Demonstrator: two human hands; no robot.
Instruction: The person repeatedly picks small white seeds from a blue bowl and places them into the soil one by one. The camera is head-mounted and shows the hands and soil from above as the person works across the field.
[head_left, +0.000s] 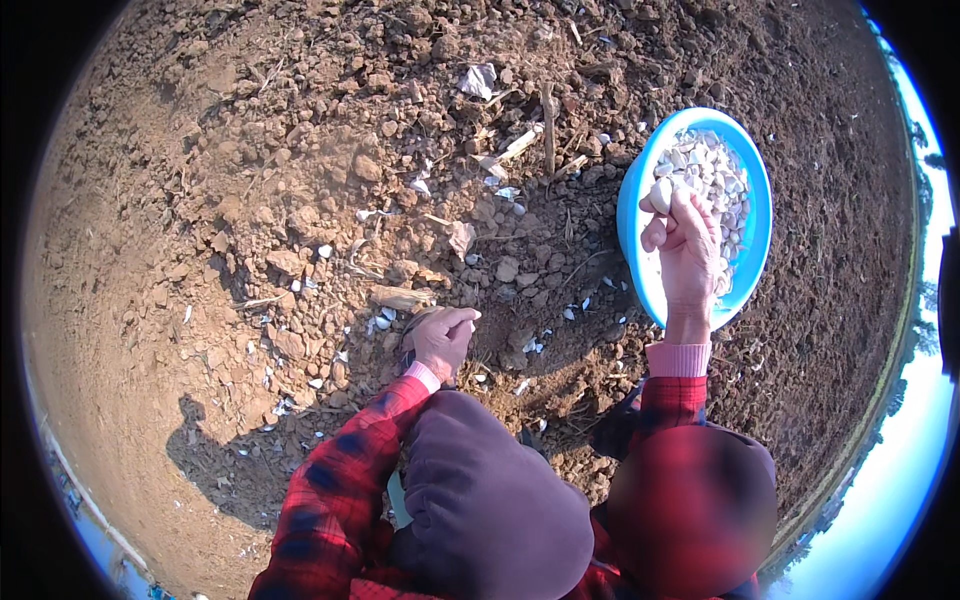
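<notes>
My right hand (684, 251) is above a blue plastic basin (759, 225), its fingers closed on a pale garlic bulb or large clove (661, 196). Under and beside that hand, the basin holds many loose garlic cloves (727, 184). Over the soil near my knee is my left hand (444, 339), its fingers curled together; a small pale bit shows at its fingertips, too little to tell what it is. Several white cloves and skins lie on the ground around it, among them a clove (382, 322) just to its left.
Cloddy brown soil (300, 172) surrounds me, with a dry upright stalk (549, 127), a piece of dry stalk (401, 298) and scattered papery skins (478, 80). My bent knee (495, 502) in purple cloth rises close below my left hand.
</notes>
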